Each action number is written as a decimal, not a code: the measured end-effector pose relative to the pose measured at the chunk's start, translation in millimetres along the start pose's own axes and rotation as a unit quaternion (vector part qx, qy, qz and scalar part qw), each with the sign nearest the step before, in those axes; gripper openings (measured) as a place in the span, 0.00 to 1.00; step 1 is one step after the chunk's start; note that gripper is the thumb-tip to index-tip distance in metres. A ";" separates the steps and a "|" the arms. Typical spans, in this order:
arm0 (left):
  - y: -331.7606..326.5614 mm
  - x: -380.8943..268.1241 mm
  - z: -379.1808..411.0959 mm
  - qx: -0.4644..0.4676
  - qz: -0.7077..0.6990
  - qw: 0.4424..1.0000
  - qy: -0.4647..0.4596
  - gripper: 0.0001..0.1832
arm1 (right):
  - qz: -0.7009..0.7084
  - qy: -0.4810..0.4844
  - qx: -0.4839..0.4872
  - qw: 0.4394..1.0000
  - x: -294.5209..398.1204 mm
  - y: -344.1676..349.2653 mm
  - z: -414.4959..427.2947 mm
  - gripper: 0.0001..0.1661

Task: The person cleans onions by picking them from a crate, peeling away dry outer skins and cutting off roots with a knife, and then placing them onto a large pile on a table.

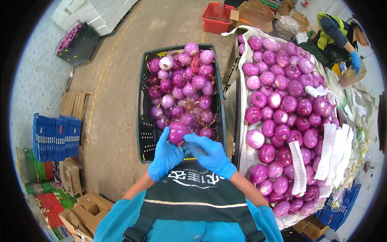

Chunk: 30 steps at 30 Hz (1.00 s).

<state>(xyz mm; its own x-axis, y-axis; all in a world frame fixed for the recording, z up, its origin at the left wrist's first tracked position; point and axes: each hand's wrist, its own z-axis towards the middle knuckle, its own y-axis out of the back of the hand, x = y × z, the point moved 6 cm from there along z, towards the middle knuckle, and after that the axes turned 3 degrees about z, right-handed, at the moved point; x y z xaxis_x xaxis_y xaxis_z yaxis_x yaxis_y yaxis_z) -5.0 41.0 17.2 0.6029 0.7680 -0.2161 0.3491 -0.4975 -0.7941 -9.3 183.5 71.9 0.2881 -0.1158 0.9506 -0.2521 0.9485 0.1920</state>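
A large purple-red onion (177, 133) rests in my left hand (168, 156), which wears a blue glove and cups it from below and the left. My right hand (209, 152), gloved in blue too, is close by the onion's lower right side, its fingers bent and slightly blurred; whether they pinch anything is hidden. Both hands are above the near end of a dark plastic crate (140, 90). Red onions (179, 80) fill much of that crate, some with dry roots and loose skins.
To the right, peeled onions (281, 87) cover a table lined with white sheeting (244, 90). White foam net sleeves (328, 151) lie on them. A person (335, 36) bends at the far right. A red crate (216, 18) and cardboard boxes (254, 15) stand ahead; blue crates (57, 137) are stacked left.
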 end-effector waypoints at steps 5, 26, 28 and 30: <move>-0.8 6.1 3.9 0.061 -0.021 0.997 0.052 0.38 | -0.160 0.052 0.043 0.985 9.2 -28.8 1.5 0.22; -64.7 -1.4 23.9 0.078 0.670 0.666 -0.319 0.48 | 0.428 -0.141 0.015 0.893 -46.2 11.3 -6.9 0.60; -89.4 10.7 30.8 0.154 0.550 0.781 -0.254 0.55 | 0.138 -0.056 -0.006 0.989 -43.2 53.3 0.8 0.51; -95.9 7.5 34.7 0.126 0.550 0.795 -0.225 0.53 | 0.247 -0.102 -0.077 0.960 -24.2 106.5 12.2 0.43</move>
<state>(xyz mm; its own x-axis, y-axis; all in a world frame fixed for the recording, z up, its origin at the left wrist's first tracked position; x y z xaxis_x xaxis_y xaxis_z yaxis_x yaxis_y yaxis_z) -58.9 108.4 72.0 0.1068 0.0201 -0.9941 -0.4004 -0.9143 -0.0615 -54.4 283.8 72.4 -0.0228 0.3194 0.9473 -0.1663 0.9332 -0.3187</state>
